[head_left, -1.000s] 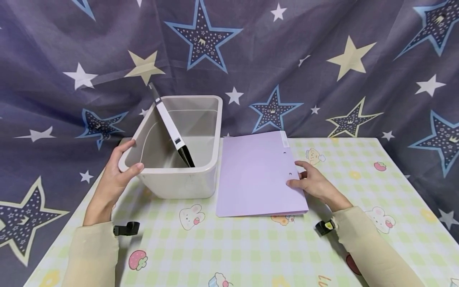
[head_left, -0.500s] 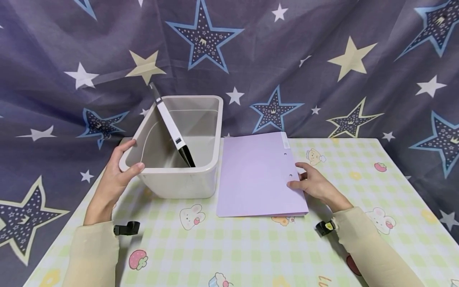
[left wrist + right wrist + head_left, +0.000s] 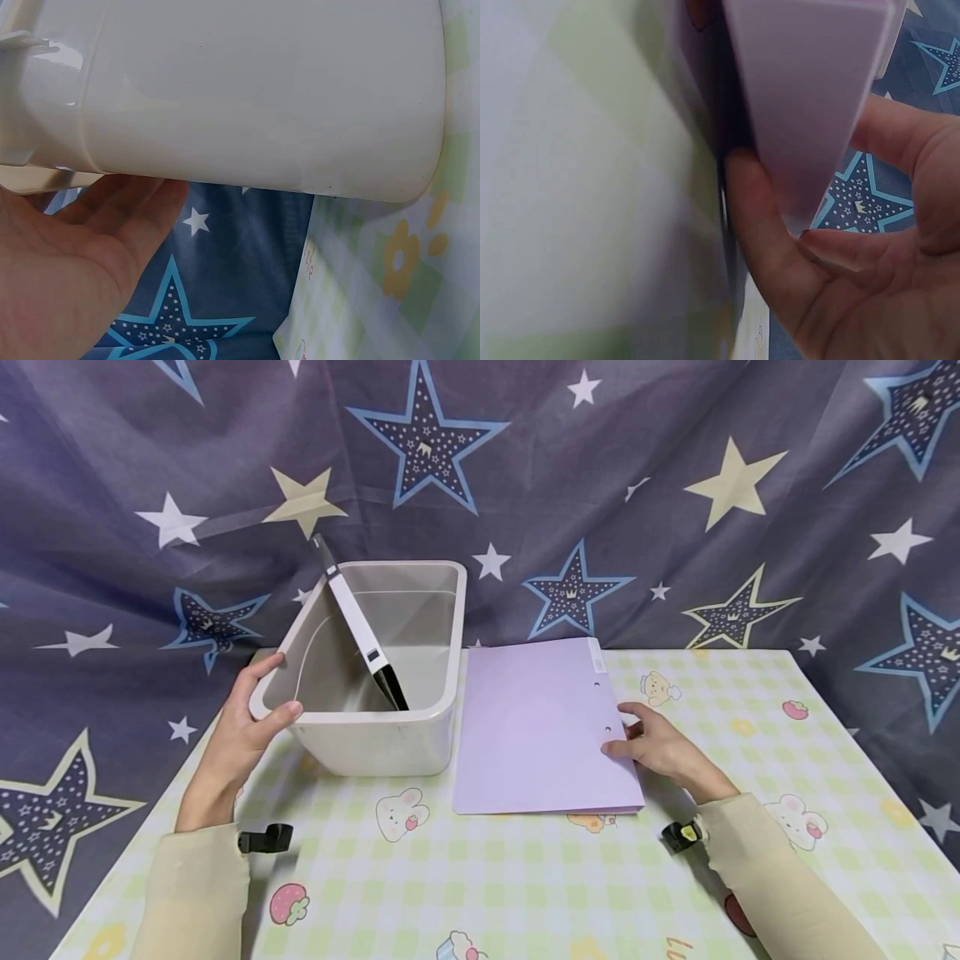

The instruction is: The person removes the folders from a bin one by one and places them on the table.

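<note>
My left hand (image 3: 238, 727) grips the front-left corner of a pale grey plastic bin (image 3: 375, 745), thumb on the rim and fingers along the outer side. In the left wrist view the bin's smooth wall (image 3: 262, 90) lies beside the hand (image 3: 82, 247). A slim black item with a white strip along its edge, like a file folder (image 3: 352, 614), leans diagonally inside the bin. Flat on the table lies a lilac file folder (image 3: 540, 735). My right hand (image 3: 656, 743) pinches its right edge, thumb on the cover; the right wrist view shows a finger (image 3: 761, 210) under its spine (image 3: 810, 97).
The table (image 3: 360, 893) wears a green-and-white checked cloth with cartoon prints. Close behind it hangs a dark star-patterned curtain (image 3: 525, 468). The bin stands just left of the lilac folder, with a narrow gap between them.
The lilac folder's far edge has dropped very slightly, and my right hand has shifted a little toward me with it. My left hand and the bin stay in place.
</note>
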Tool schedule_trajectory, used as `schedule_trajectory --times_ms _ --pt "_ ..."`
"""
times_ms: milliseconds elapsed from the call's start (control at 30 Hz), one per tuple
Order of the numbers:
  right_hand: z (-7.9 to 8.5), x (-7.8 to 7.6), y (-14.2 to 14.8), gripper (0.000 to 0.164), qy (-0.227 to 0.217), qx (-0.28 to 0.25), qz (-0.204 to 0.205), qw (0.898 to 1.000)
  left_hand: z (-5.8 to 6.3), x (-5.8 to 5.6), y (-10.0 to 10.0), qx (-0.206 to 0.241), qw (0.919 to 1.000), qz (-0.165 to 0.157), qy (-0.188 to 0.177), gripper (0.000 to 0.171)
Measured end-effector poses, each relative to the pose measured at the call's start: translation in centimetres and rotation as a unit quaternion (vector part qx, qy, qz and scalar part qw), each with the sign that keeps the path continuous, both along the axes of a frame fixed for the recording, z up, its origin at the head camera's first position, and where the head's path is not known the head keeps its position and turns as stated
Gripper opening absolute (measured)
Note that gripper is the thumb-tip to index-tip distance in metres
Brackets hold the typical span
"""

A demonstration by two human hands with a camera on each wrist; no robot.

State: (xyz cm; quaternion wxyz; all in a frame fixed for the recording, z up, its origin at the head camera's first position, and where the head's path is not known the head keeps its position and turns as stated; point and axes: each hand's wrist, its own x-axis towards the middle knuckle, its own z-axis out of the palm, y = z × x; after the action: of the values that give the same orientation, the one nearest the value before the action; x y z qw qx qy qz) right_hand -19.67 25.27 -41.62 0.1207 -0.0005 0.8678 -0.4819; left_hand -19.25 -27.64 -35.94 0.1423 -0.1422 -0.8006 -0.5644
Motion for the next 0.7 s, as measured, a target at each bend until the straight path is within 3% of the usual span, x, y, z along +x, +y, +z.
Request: schedule_trajectory --times_ms 700 --pt "0.27 0.34 -0.15 0.084 -0.024 -0.006 0.007 1.000 0.01 -0.03 -0.04 -0.004 1.0000 0.004 0.001 0.069"
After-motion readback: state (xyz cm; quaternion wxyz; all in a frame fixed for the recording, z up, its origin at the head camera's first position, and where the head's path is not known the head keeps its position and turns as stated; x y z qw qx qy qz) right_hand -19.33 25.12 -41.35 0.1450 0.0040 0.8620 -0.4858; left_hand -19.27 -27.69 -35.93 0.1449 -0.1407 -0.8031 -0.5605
